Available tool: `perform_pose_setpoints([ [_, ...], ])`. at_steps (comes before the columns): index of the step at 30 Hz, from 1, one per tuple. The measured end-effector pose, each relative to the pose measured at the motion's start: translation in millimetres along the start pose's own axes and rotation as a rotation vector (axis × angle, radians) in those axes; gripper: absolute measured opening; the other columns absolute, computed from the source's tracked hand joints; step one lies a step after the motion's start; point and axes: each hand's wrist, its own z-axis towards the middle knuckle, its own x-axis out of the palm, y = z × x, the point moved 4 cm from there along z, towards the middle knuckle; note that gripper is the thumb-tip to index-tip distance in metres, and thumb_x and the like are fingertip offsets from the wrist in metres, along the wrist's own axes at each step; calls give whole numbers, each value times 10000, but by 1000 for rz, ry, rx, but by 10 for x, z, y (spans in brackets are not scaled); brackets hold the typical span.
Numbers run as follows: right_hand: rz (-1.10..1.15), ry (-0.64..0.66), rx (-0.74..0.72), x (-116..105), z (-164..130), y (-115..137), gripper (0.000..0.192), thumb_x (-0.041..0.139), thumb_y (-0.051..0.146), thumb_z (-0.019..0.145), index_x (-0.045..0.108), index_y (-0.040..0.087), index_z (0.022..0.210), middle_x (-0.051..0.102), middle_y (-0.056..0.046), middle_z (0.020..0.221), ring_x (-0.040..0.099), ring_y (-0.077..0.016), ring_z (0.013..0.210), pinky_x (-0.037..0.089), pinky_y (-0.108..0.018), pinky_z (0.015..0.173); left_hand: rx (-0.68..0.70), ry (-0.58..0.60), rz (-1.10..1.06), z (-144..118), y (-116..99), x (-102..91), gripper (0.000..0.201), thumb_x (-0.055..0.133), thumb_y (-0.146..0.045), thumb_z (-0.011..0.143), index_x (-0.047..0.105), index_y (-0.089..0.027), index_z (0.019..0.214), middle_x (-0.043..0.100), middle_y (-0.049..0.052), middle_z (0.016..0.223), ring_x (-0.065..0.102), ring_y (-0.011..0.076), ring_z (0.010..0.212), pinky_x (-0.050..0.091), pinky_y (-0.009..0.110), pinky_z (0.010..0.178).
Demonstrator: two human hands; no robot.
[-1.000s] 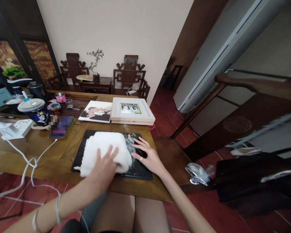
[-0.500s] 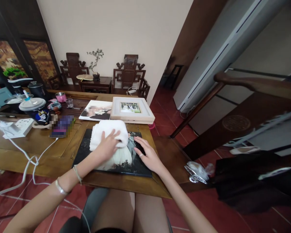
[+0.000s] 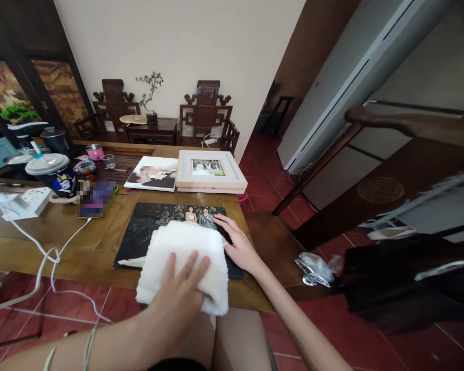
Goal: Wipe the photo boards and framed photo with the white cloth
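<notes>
A person is sitting at a wooden worktop (image 3: pixel 81 232), seen from their own head looking down. Their left hand (image 3: pixel 178 301) is lying flat with fingers spread on a folded white towel (image 3: pixel 185 257), pressing it down rather than gripping it. The towel is resting on the near part of a large dark photo print (image 3: pixel 147 226) and is hanging over the worktop's near edge. The right hand (image 3: pixel 237 247) is lying open, fingers stretched out, on the print's right side, just beside the towel. The print is lying flat close to the near edge of the worktop. Behind it, a pale framed photo (image 3: pixel 211 172) and an unframed picture (image 3: pixel 152 174) are lying side by side. Further left, a lidded cup with a straw (image 3: pixel 50 172), a white power strip (image 3: pixel 31 201) and a trailing white cable (image 3: pixel 42 257) are sitting on the worktop.
</notes>
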Motion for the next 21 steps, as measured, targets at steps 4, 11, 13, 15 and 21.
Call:
perform_pose_setpoints([
  [4,14,-29,42,7,8,-25,424,455,395,913,547,242,1298,531,-113,1363,436,-273,1306,323,-491,1102,-83,-21,-26,238,361,-85,305,500,-102,856,667,-174,1101,294,107,1532,239,340,1416,256,635,1079],
  [11,269,-138,234,-29,-3,-150,467,428,500,917,526,273,1313,522,-65,1396,448,-242,1311,289,-459,1126,-177,-137,-97,865,898,-133,373,469,-87,865,589,-184,1204,301,104,1532,211,333,1423,201,664,1075],
  [13,350,-175,277,-41,-11,-176,508,442,534,902,516,262,1324,498,-58,1421,421,-242,1334,275,-443,1135,-170,-108,-83,904,778,-144,365,475,-80,854,605,-178,1180,305,113,1529,216,342,1420,208,677,1064],
  [15,395,-208,298,-52,-22,-188,544,451,561,891,505,258,1339,472,-50,1443,392,-247,1353,264,-434,1142,-130,-68,-60,866,535,-157,340,486,-89,845,629,-160,1145,307,133,1524,219,361,1415,219,688,1055],
  [21,506,-201,274,-53,-35,-179,541,405,598,900,559,273,1304,489,-41,1428,410,-253,1342,270,-439,1143,11,-47,5,448,-273,-11,292,443,-206,926,724,-190,1005,348,136,1501,290,432,1370,317,702,999],
])
